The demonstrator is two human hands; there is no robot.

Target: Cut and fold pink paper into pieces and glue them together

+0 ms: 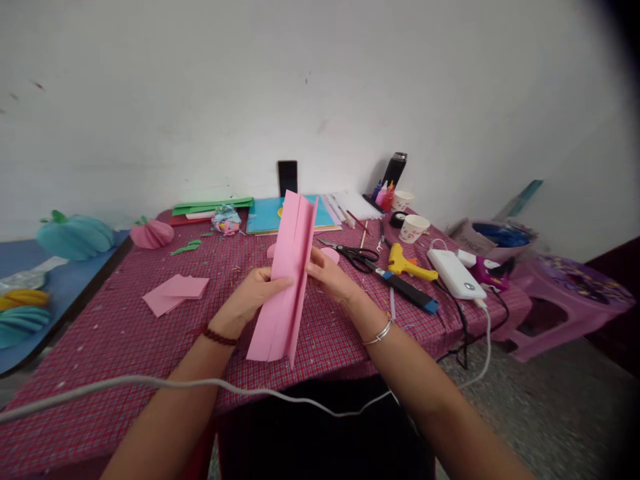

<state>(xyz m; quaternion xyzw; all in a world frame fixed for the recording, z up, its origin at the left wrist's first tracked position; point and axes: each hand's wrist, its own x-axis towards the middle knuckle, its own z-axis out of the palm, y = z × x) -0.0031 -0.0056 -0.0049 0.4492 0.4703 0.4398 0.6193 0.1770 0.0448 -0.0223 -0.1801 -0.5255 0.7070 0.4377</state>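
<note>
A long strip of folded pink paper (pixel 285 280) stands tilted above the red checked tablecloth (pixel 125 333), pleated lengthwise. My left hand (pixel 250 297) pinches its left side near the middle, thumb on the front. My right hand (pixel 330 277) grips the right edge at about the same height. A dark bead bracelet circles my left wrist, a silver bangle my right.
Folded pink sheets (pixel 175 293) lie to the left. Black scissors (pixel 355 253), a yellow glue gun (pixel 407 263), a white power bank (pixel 455 273) and paper cups (pixel 414 228) sit on the right. Coloured paper stacks (pixel 270 213) and a phone (pixel 287 177) stand at the back. A white cable (pixel 150 383) crosses in front.
</note>
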